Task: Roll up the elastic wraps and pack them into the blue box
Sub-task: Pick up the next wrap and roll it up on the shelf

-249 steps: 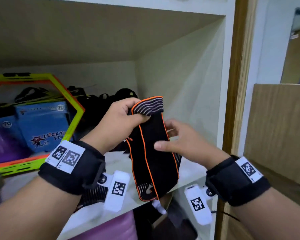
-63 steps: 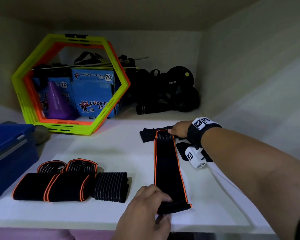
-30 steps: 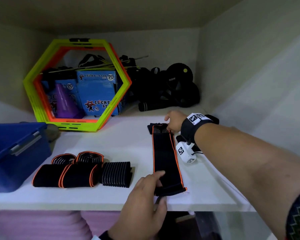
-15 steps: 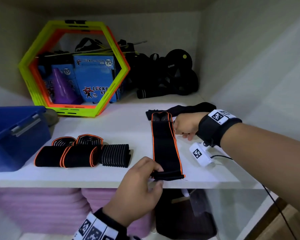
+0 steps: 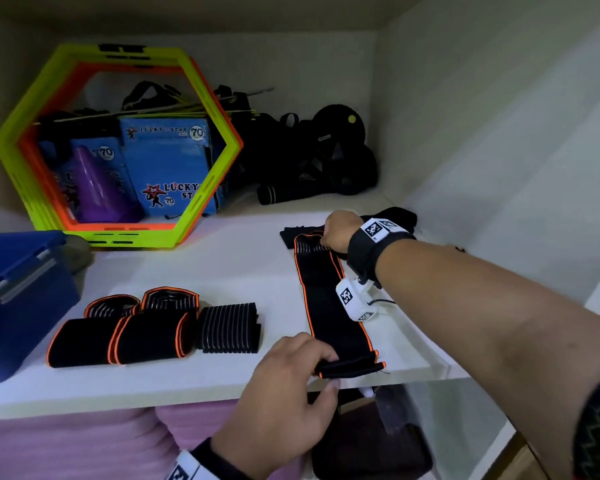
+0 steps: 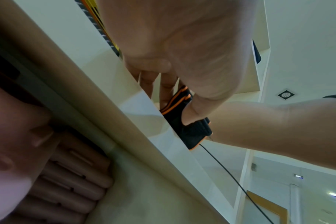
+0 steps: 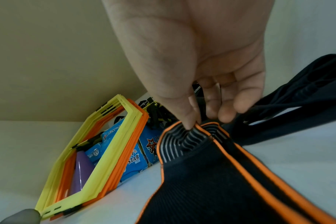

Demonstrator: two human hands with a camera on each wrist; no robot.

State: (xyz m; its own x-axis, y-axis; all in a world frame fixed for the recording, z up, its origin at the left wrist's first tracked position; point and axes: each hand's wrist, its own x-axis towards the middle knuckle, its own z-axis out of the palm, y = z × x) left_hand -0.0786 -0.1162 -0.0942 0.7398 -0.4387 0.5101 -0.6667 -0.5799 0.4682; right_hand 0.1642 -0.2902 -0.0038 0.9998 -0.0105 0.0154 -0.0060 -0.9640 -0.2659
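A black elastic wrap with orange edging lies stretched out lengthwise on the white shelf. My left hand pinches its near end, which is folded over at the shelf's front edge. My right hand pinches the far striped end between thumb and fingers. The blue box stands open at the left of the shelf. Beside it lie rolled black wraps, some orange-edged, one grey-striped.
A yellow and orange hexagon frame leans at the back left around blue cartons and a purple cone. Black gear fills the back right corner. Another black strap lies behind my right hand. Pink mats sit below.
My right hand has gone from beside the wrap's middle back to its far end and now pinches it. My left hand keeps hold of the folded near end.
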